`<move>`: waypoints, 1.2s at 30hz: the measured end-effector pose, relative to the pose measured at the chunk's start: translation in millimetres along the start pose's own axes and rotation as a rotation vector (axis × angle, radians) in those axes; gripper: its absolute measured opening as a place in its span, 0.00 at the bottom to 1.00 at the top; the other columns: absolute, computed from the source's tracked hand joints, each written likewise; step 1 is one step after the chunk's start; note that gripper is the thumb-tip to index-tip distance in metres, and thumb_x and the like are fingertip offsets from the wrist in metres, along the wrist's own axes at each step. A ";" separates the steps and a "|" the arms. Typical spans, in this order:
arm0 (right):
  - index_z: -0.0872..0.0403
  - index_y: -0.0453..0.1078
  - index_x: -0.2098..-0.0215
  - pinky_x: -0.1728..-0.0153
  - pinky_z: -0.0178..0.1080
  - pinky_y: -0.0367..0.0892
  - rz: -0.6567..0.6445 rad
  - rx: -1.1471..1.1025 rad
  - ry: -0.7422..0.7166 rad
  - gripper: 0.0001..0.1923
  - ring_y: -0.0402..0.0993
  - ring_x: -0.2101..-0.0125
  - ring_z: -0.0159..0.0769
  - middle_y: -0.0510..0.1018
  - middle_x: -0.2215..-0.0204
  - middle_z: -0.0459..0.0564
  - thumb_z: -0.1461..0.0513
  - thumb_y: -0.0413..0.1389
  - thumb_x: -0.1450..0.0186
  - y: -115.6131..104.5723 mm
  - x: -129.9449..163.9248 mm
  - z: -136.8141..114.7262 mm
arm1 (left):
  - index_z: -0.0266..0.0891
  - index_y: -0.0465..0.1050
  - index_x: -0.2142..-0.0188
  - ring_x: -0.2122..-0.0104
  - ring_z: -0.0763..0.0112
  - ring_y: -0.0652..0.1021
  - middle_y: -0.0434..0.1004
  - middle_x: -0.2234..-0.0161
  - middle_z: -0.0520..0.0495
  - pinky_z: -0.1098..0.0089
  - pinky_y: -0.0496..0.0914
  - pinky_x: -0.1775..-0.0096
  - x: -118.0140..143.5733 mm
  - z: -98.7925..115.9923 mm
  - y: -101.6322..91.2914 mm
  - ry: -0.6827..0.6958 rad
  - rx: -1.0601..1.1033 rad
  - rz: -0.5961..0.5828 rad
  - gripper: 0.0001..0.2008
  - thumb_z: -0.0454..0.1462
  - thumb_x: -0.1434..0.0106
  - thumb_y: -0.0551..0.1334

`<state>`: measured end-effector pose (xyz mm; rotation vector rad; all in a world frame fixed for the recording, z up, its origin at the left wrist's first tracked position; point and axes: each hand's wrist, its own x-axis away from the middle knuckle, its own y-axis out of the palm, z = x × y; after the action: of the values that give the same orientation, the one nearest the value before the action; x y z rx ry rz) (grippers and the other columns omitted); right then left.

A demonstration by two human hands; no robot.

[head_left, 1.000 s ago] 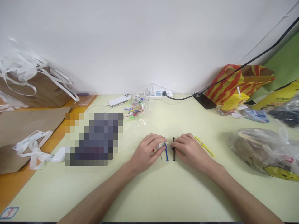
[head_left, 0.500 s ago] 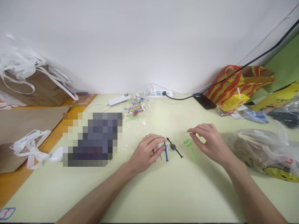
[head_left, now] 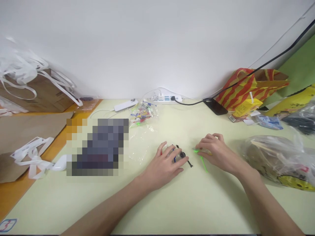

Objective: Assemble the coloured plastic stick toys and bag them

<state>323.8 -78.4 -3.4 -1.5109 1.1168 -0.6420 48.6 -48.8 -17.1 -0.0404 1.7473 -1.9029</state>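
Both forearms come in from the near edge and angle toward each other over the pale yellow-green table (head_left: 157, 203). Left hand (head_left: 166, 163) lies palm down, fingers loosely curled and resting on a small cluster of plastic picks — a black pick (head_left: 189, 162) sticks out past its fingertips toward the right hand, a bit of a blue pick (head_left: 175, 159) shows between the fingers, plus a red sliver at the knuckle side; whether it actually grips any of them can't be told, fingers cover the contact. Right hand (head_left: 216, 153) sits just right of that, also palm down, wrist low on the table, fingers bent w/ thumb and forefinger tips closed together on the head end of a green pick (head_left: 203, 163); the pick's stem runs out from under the fingertips toward the near edge, lying flat. The two hands are near each other but apart, black pick in the gap between them. Beyond the left hand, toward the wall, a clear plastic bag of coloured picks (head_left: 142, 116); further back a white power strip (head_left: 164, 98) w/ a black cable plugged in, and a white phone (head_left: 126, 105) to its left. Left of the left hand is a pixelated block. Right of the right hand — a crumpled clear plastic bag (head_left: 278, 157), and behind it a red-and-yellow striped bag (head_left: 242, 87).
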 end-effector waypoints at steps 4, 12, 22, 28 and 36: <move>0.49 0.76 0.60 0.51 0.53 0.54 -0.010 -0.004 -0.013 0.09 0.73 0.61 0.42 0.82 0.66 0.48 0.65 0.54 0.29 -0.1 -1.8 -4.9 | 0.46 0.70 0.45 0.43 0.53 0.72 0.73 0.44 0.40 0.38 0.56 0.38 1.5 -0.6 1.2 -0.010 0.001 -0.025 0.14 0.38 0.30 0.61; 0.49 0.75 0.59 0.50 0.50 0.54 0.060 -0.002 -0.020 0.12 0.73 0.60 0.39 0.81 0.64 0.49 0.68 0.51 0.28 2.5 -3.5 -10.0 | 0.44 0.72 0.50 0.41 0.54 0.71 0.73 0.44 0.41 0.40 0.55 0.36 1.7 -5.4 -5.7 -0.023 0.038 -0.038 0.10 0.41 0.28 0.59; 0.49 0.72 0.53 0.48 0.51 0.53 0.143 -0.047 -0.122 0.17 0.71 0.58 0.39 0.80 0.60 0.49 0.73 0.48 0.30 -1.9 -4.9 -23.7 | 0.44 0.63 0.38 0.39 0.59 0.70 0.70 0.39 0.40 0.48 0.55 0.34 4.1 -7.2 -7.9 -0.081 0.154 0.060 0.20 0.43 0.28 0.58; 0.49 0.73 0.53 0.48 0.51 0.54 0.138 -0.127 -0.246 0.18 0.70 0.59 0.39 0.80 0.60 0.49 0.73 0.49 0.31 4.9 -9.2 -46.1 | 0.40 0.60 0.36 0.50 0.64 0.78 0.79 0.50 0.43 0.52 0.62 0.37 4.1 -10.8 -3.4 -0.097 0.215 0.225 0.28 0.45 0.30 0.62; 0.51 0.72 0.50 0.54 0.46 0.60 0.132 -0.257 -0.293 0.16 0.71 0.64 0.36 0.78 0.66 0.48 0.71 0.47 0.28 9.7 -13.2 -56.1 | 0.40 0.72 0.49 0.58 0.68 0.81 0.83 0.58 0.47 0.57 0.71 0.43 2.4 -10.0 -4.3 -0.019 0.260 0.341 0.13 0.37 0.33 0.65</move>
<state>267.2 -90.9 4.0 -1.6691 1.0880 -0.1819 41.1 -40.6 -15.4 0.3147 1.3784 -1.8465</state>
